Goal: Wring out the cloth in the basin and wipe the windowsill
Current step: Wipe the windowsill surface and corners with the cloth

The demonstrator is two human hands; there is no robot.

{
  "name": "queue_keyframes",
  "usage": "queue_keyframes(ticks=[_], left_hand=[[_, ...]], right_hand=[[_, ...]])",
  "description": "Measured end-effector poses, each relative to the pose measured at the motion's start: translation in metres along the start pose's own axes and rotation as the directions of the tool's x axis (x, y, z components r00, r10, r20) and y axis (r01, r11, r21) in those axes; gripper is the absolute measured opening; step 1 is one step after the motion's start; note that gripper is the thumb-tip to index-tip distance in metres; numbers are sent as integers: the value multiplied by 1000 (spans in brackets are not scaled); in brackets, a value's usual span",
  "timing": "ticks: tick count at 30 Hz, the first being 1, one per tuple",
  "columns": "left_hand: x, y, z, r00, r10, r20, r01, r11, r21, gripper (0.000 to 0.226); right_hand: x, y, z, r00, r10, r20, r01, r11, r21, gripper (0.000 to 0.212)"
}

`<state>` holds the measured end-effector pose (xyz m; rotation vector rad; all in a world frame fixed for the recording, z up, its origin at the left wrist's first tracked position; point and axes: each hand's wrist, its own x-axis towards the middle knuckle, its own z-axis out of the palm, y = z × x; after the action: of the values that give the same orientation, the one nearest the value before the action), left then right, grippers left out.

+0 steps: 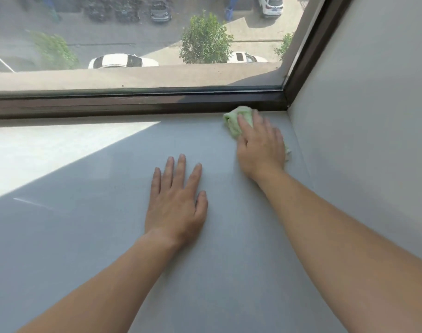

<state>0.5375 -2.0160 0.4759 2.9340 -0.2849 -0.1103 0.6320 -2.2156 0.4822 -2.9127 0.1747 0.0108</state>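
Note:
A wide grey windowsill (84,236) fills the lower view. My right hand (261,147) presses flat on a light green cloth (235,118) at the sill's far right corner, close to the dark window frame. Most of the cloth is hidden under the hand; its edges show past the fingertips and at the right of the palm. My left hand (177,200) lies flat on the sill with fingers spread, holding nothing, to the left of and nearer than the right hand. No basin is in view.
The dark window frame (133,102) runs along the sill's far edge. A grey side wall (361,116) rises at the right, close to the cloth. Sunlight falls on the sill's left part (48,150). Beyond the glass lie a street, cars and trees.

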Motion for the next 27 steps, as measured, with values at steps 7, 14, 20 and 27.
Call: queue_keyframes(ticks=[7, 14, 20, 27], left_hand=[[-1, -2, -3, 999, 4, 39, -4, 1000, -12, 65], [-2, -3, -2, 999, 18, 36, -17, 999, -27, 67], [-8, -4, -15, 993, 83, 84, -72, 990, -123, 64], [-109, 10, -27, 979, 197, 49, -183, 961, -210, 55]], right_hand=[[4, 20, -4, 961, 242, -136, -256, 962, -93, 56], [-36, 16, -12, 951, 305, -53, -308, 949, -71, 62], [-217, 27, -15, 943, 324, -76, -328, 944, -45, 56], [-166, 30, -13, 944, 330, -18, -330, 939, -92, 58]])
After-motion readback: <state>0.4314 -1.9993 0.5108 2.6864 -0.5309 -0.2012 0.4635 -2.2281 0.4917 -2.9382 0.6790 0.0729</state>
